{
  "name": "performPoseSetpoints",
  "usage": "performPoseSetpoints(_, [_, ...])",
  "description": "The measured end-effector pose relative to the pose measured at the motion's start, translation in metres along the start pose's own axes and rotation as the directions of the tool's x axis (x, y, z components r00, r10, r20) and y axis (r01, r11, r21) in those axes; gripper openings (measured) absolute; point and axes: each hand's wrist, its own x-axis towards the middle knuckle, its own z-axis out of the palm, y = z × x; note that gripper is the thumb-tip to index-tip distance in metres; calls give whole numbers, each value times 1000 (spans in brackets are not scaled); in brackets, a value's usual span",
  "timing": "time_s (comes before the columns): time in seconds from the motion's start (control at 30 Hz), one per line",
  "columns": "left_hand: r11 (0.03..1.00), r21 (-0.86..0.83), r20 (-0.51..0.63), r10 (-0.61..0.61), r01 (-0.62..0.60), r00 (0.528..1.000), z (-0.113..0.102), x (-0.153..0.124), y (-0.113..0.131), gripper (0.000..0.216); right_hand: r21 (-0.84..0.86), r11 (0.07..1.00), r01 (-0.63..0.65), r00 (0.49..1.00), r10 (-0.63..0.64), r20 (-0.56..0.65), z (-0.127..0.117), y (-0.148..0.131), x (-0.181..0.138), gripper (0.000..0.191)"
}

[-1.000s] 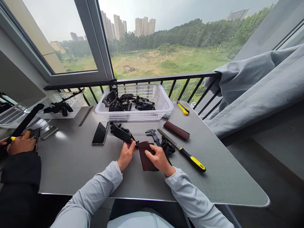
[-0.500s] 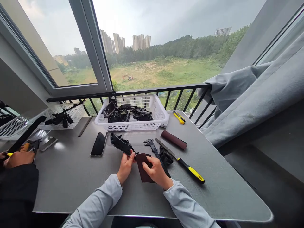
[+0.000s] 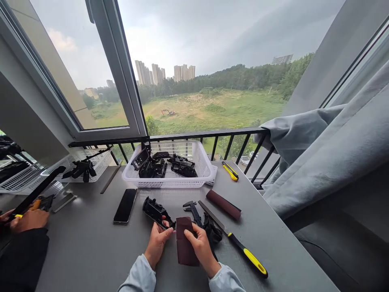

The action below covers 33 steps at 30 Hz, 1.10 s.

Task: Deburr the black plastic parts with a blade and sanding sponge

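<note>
My left hand [image 3: 158,242] is closed on a black plastic part [image 3: 156,211], whose far end points up and to the left above the table. My right hand [image 3: 200,246] grips a folded sheet of dark brown sandpaper [image 3: 186,243], thumb on its near face. The sandpaper's left edge is close to the part's lower right end; I cannot tell whether they touch. Just beyond my right hand lie a vernier caliper [image 3: 192,209], partly hidden, and another black plastic part [image 3: 213,229]. A file with a black and yellow handle [image 3: 249,257] lies to the right.
A white basket [image 3: 167,183] of black parts stands at the back. A phone [image 3: 125,206] lies left, a sandpaper roll [image 3: 224,205] and yellow utility knife [image 3: 231,172] right. At far left a co-worker's hand [image 3: 29,221] holds a tool beside another basket [image 3: 101,164].
The camera has tilted up, so everything sits lower in view. The part in my left hand has turned to show more of its ribbed side. The sandpaper is held more upright.
</note>
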Motion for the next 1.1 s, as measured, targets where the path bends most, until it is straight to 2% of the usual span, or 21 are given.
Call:
performPoseSetpoints(0.1, [1000,6,-28,27,-27,999,-3,0,-3,48,46,998,-34,999,34,-2,2,4,-1,36])
performPoseSetpoints(0.2, [994,18,-116,109,-108,987,-4,1,-10,50,108,991,-77,996,80,-27,6,12,-3,37])
performPoseSetpoints(0.37, [969,48,-342,243,-242,908,-4,5,-24,101,116,987,-112,992,118,-48,14,29,-6,46])
performPoseSetpoints(0.43, [961,97,-349,275,-258,896,-8,8,-28,94,130,985,-115,993,118,-13,14,36,-7,49])
performPoseSetpoints(0.57, [931,268,-336,332,-248,882,-17,14,-37,60,149,984,-92,995,88,36,11,51,-4,51])
performPoseSetpoints(0.73, [847,473,-434,462,-240,774,-18,17,-42,53,166,980,-109,994,113,-11,12,65,-2,56])
performPoseSetpoints(0.8, [829,514,-458,481,-218,748,-16,17,-41,55,185,975,-121,990,133,-50,14,69,-3,59])
performPoseSetpoints(0.9, [818,548,-470,474,-175,745,-15,15,-39,61,186,975,-121,987,137,-78,16,71,-4,58])
performPoseSetpoints(1.1, [865,482,-481,398,-143,781,-12,11,-38,64,205,971,-124,989,138,-55,17,61,-6,55])
